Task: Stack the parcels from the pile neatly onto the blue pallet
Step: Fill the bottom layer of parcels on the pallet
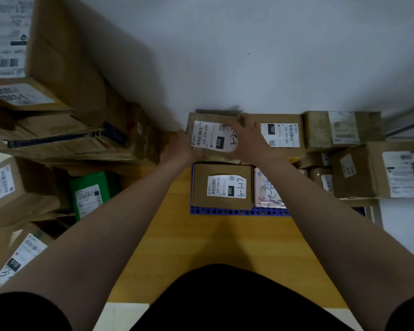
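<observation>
- Both hands hold the parcel marked 220 [212,137]: the left hand [178,149] cups its left side and the right hand [245,137] lies over its right side and top.
- It sits in the far row of the blue pallet [237,212], against the wall, touching the 102 parcel [281,134] on its right.
- Its long axis appears to run away from the person; the 032 parcel [222,186] lies just nearer.
- Judged from here, squaring it flush with its neighbours is what remains.
- The pile [58,130] lies to the left, nearer the left hand.

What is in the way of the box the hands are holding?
Nothing visible. Both hands, left and right, already hold the 220 box at the back row, beside the 102 box, behind the 032 box on the blue pallet.
</observation>
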